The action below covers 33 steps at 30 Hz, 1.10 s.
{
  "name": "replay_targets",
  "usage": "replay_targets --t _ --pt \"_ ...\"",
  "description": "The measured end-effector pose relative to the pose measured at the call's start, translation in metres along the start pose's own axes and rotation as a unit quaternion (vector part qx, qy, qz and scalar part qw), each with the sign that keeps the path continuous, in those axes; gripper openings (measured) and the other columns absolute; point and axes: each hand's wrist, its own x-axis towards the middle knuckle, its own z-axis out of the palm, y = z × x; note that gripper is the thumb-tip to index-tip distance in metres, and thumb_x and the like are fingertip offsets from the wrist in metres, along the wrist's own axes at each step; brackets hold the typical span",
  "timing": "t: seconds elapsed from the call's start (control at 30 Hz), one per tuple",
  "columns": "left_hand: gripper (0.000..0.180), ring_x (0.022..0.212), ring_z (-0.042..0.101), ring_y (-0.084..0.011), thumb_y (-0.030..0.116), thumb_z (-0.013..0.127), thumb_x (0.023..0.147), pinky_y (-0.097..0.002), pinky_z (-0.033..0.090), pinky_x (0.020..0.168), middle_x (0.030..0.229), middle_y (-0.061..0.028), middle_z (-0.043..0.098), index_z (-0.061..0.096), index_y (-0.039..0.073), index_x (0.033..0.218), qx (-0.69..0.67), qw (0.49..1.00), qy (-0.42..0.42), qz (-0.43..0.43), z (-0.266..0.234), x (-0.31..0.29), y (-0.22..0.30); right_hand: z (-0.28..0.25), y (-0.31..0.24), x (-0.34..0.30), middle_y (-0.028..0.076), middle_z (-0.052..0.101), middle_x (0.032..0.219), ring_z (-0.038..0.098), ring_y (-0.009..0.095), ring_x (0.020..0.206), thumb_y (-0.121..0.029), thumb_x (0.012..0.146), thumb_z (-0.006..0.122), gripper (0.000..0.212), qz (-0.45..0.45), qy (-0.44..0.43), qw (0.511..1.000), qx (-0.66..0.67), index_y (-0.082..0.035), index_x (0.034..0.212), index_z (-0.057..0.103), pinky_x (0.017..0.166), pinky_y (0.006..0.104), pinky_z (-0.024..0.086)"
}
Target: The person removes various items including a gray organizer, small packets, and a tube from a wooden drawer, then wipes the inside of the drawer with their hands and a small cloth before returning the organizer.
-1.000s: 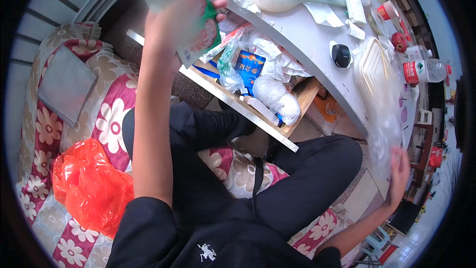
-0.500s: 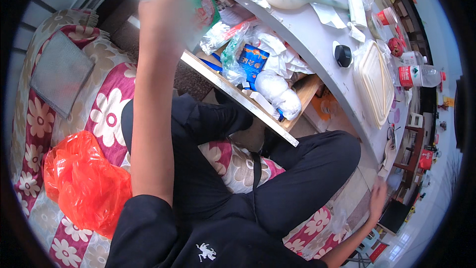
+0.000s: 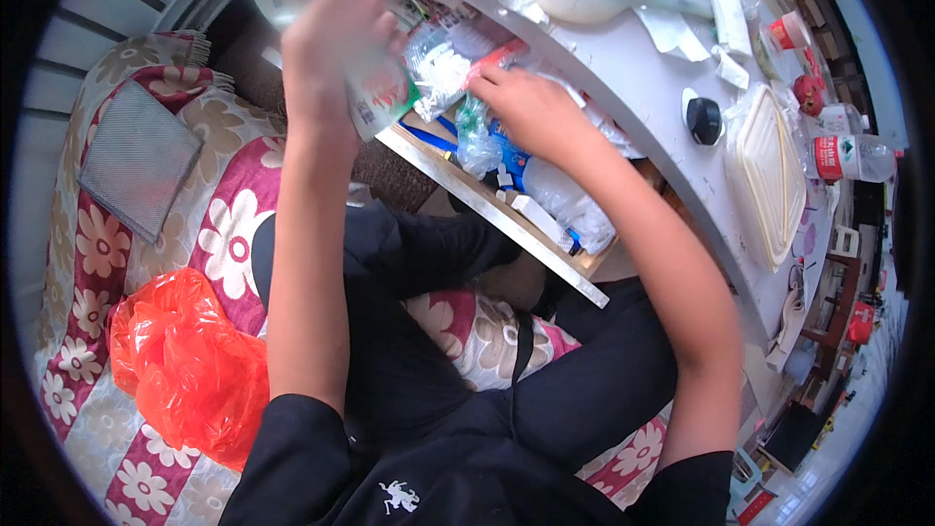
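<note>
My left hand (image 3: pixel 336 49), blurred by motion, is closed round a flat green-and-whitish plastic packet (image 3: pixel 378 102) above the open drawer (image 3: pixel 506 219). The packet sticks out on both sides of the hand. My right hand (image 3: pixel 531 107) reaches into the drawer with bent fingers, at a red-and-white plastic wrapper (image 3: pixel 499 56) and just above a greenish clear plastic bag (image 3: pixel 477 141). What its fingertips pinch, if anything, is hidden. Beneath the right hand and wrist lie a partly covered blue packet (image 3: pixel 511 161) and white plastic bags (image 3: pixel 575 200).
To the right, the grey tabletop (image 3: pixel 662 161) bears a black-lidded item (image 3: pixel 703 121), cream plastic lids (image 3: pixel 765 180), paper cups (image 3: pixel 789 31) and plastic bottles (image 3: pixel 852 157). A red plastic bag (image 3: pixel 190 360) and a grey mesh pouch (image 3: pixel 141 161) lie on the flowered cover at left.
My right hand has come from the far right into the drawer, over the blue packet. My left hand has lowered slightly, still with the green-and-whitish packet. The view has shifted a little.
</note>
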Motion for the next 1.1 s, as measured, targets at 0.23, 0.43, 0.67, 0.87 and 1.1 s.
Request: replay_targets --t 0.23,0.43,0.67,0.87,1.1 --pt "0.037 0.071 0.058 -0.0153 0.014 0.063 0.087 -0.0318 0.051 0.066 0.082 -0.0044 0.058 0.052 0.005 0.122 0.062 0.996 0.065 -0.024 -0.006 0.007 -0.008 -0.047 -0.002 -0.008 0.010 0.062 0.095 0.063 0.031 0.085 -0.004 0.080 0.062 0.020 0.009 0.072 0.994 0.086 -0.008 0.099 0.064 0.076 0.0405 0.052" --pt "0.043 0.082 0.061 -0.0159 0.021 0.064 0.088 -0.0298 0.051 0.072 0.095 -0.0082 0.065 0.054 0.002 0.125 0.181 0.976 0.078 -0.097 0.019 0.001 -0.011 -0.098 -0.007 -0.024 0.010 0.062 0.086 0.058 0.022 0.073 -0.016 0.085 0.066 0.019 0.148 0.099 0.951 0.254 -0.003 0.098 0.067 0.069 0.0334 0.048" --pt "0.048 0.090 0.064 -0.0185 0.029 0.069 0.084 -0.0312 0.051 0.077 0.105 -0.0129 0.068 0.058 -0.002 0.119 0.296 0.944 -0.053 -0.136 0.025 -0.004 -0.018 -0.126 -0.004 -0.042 -0.002 0.065 0.086 0.051 0.002 0.069 -0.029 0.097 0.059 0.023 0.235 0.084 0.853 0.458 -0.008 0.106 0.060 0.059 0.0185 0.041" --pt "0.053 0.094 0.065 -0.0213 0.035 0.070 0.082 -0.0330 0.050 0.083 0.106 -0.0135 0.068 0.059 -0.002 0.118 0.353 0.924 -0.120 -0.090 0.024 -0.005 -0.023 -0.137 -0.003 -0.052 -0.003 0.066 0.089 0.057 0.000 0.073 -0.027 0.099 0.058 0.016 0.197 0.106 0.808 0.545 -0.013 0.107 0.057 0.060 0.0175 0.042" --pt "0.046 0.092 0.061 -0.0149 0.004 0.077 0.077 -0.0291 0.050 0.085 0.094 -0.0060 0.064 0.056 -0.001 0.117 0.333 0.917 -0.186 -0.117 0.043 -0.014 -0.021 -0.135 -0.001 -0.052 -0.001 0.068 0.095 0.063 0.003 0.081 -0.024 0.098 0.059 0.017 0.195 0.125 0.792 0.565 -0.011 0.109 0.056 0.064 0.0203 0.047"
